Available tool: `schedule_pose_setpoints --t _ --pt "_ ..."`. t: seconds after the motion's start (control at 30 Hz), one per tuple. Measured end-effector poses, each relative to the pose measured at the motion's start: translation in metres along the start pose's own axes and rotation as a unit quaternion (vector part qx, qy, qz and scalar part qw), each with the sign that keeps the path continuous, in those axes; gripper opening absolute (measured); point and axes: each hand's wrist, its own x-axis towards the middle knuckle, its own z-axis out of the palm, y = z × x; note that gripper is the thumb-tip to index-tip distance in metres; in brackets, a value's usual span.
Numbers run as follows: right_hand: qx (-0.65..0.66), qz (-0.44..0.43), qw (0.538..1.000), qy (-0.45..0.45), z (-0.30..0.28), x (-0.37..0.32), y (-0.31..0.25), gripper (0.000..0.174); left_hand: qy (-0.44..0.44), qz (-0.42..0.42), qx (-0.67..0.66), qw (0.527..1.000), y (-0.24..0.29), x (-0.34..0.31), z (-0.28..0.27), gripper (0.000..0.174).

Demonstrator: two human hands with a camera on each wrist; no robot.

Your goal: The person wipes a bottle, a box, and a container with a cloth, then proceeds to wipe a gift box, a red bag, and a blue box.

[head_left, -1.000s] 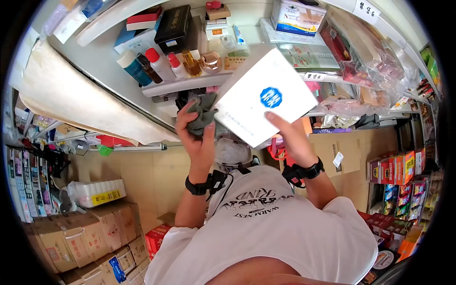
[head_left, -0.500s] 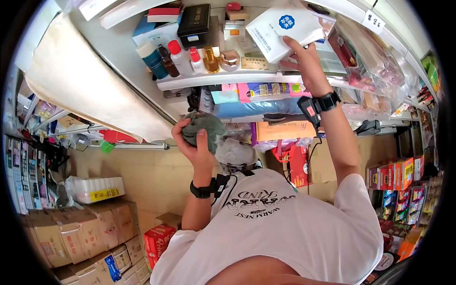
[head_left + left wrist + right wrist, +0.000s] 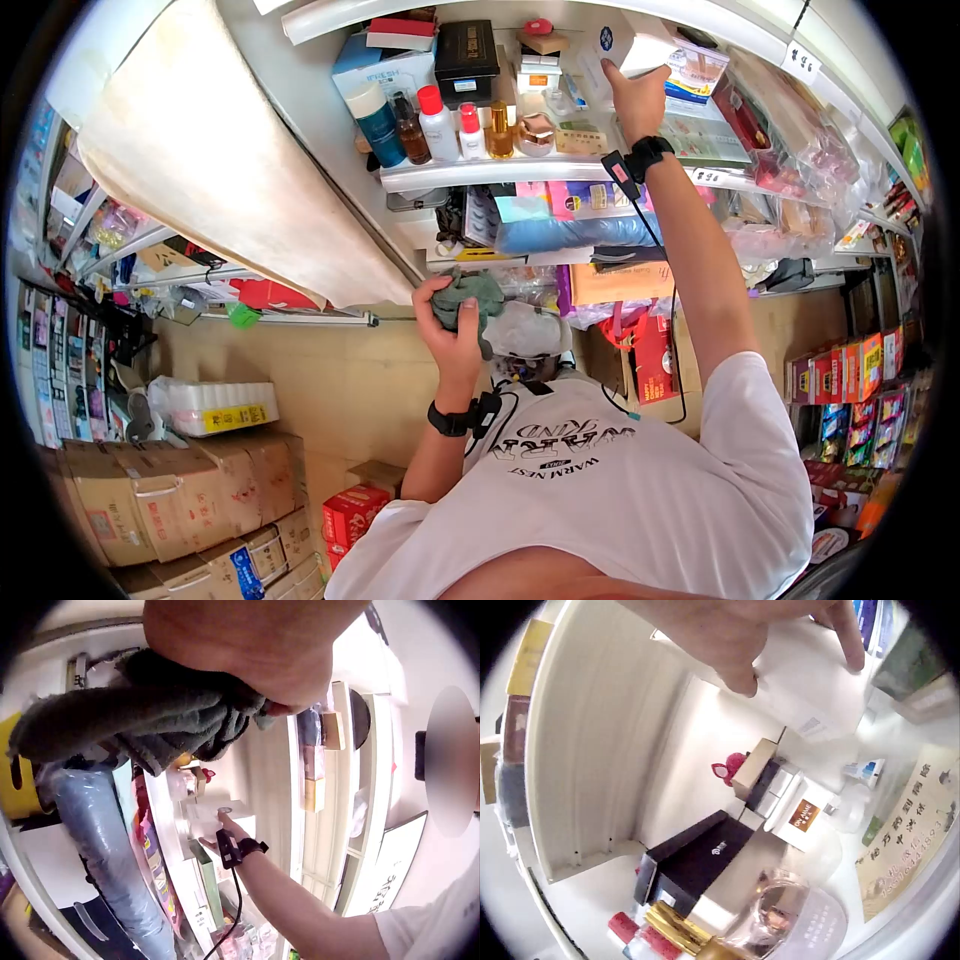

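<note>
My right hand point(image 3: 638, 98) grips a white box point(image 3: 640, 45) with a small blue emblem, over the upper shelf point(image 3: 480, 176) beside a blue-and-white tin point(image 3: 695, 72). In the right wrist view, the thumb and fingers span the white box point(image 3: 810, 682) on opposite sides. My left hand point(image 3: 450, 340) holds a crumpled grey-green cloth point(image 3: 470, 298) lower down, in front of the lower shelf. Close up in the left wrist view, the cloth point(image 3: 150, 720) hangs in folds beneath the hand point(image 3: 255, 645).
Bottles with red caps point(image 3: 436, 120), a gold-capped bottle point(image 3: 500, 132) and a round jar point(image 3: 536, 133) line the shelf's front edge. Behind them stands a black box point(image 3: 466, 62). Plastic-wrapped packs point(image 3: 790, 130) lie to the right. Cartons point(image 3: 170, 490) are stacked on the floor at left.
My right hand has carried the white box up and away from the body, onto the upper shelf area, and the box has turned. The left hand keeps the cloth, which is bunched differently.
</note>
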Motion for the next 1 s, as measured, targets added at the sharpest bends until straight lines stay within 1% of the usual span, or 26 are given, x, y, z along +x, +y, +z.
schedule_pose_setpoints --t 0.1,0.2,0.27,0.4,0.47,0.5,0.53,0.57,0.63,0.67,0.7,0.73,0.77,0.8,0.83,0.9,0.97,1.0 --pt "-0.027 -0.001 1.0 0.016 0.014 0.003 0.007 0.083 -0.004 -0.022 -0.01 1.0 -0.007 0.0 -0.013 0.033" --pt "-0.056 0.001 0.998 -0.007 0.022 0.009 0.011 0.085 -0.008 -0.029 0.002 1.0 -0.004 0.0 -0.022 0.033" --pt "-0.114 -0.002 0.992 -0.046 0.025 0.019 0.01 0.088 -0.011 -0.026 0.006 1.0 -0.003 0.002 -0.026 0.033" --pt "-0.089 -0.002 0.994 -0.056 0.025 0.028 0.012 0.089 -0.018 -0.036 0.011 0.999 0.0 0.003 -0.036 0.032" --pt "-0.095 0.017 0.992 -0.087 0.026 0.033 0.013 0.096 -0.011 -0.034 0.008 0.999 0.003 0.003 -0.038 0.032" --pt "-0.092 0.016 0.992 -0.089 0.031 0.034 0.019 0.096 -0.007 -0.032 0.005 0.999 0.004 0.003 -0.038 0.031" --pt "-0.048 -0.029 0.994 -0.09 0.042 0.037 0.034 0.096 -0.005 -0.03 0.007 1.0 0.002 0.003 -0.04 0.031" --pt "-0.005 -0.076 0.993 -0.089 0.043 0.036 0.037 0.098 0.003 -0.031 0.007 0.999 -0.003 0.003 -0.041 0.032" --pt "0.063 -0.137 0.989 -0.003 0.046 0.028 0.038 0.105 0.008 -0.039 0.011 0.999 -0.003 -0.003 -0.038 0.032" --pt "0.049 -0.166 0.985 0.014 0.035 0.023 0.028 0.111 0.014 -0.034 0.004 0.999 0.003 -0.002 -0.032 0.033" --pt "0.045 -0.193 0.978 0.062 0.024 0.01 0.02 0.108 0.02 -0.031 0.0 0.999 0.007 -0.003 -0.028 0.033" --pt "0.131 -0.157 0.979 0.016 0.001 -0.007 0.01 0.103 0.013 -0.037 0.004 0.999 0.01 -0.007 -0.024 0.033" --pt "0.218 -0.116 0.969 -0.027 -0.025 -0.028 0.001 0.097 0.01 -0.035 0.0 0.999 0.013 -0.01 -0.021 0.033" --pt "0.296 -0.05 0.951 -0.074 -0.049 -0.052 0.0 0.084 0.003 -0.033 -0.002 0.999 0.015 -0.012 -0.019 0.033" --pt "0.357 -0.027 0.922 -0.147 -0.071 -0.075 0.008 0.058 -0.011 -0.043 0.006 0.999 0.017 -0.012 -0.018 0.033" --pt "0.404 0.06 0.873 -0.266 -0.113 -0.124 0.031 0.036 -0.015 -0.042 0.043 0.998 0.016 -0.018 -0.016 0.035" --pt "0.359 0.125 0.875 -0.3 -0.142 -0.16 0.075 0.029 -0.033 -0.061 0.03 0.997 0.008 -0.019 -0.016 0.035" --pt "0.341 0.153 0.884 -0.281 -0.155 -0.172 0.098 0.028 -0.02 -0.063 0.035 0.997 0.005 -0.022 -0.017 0.034"
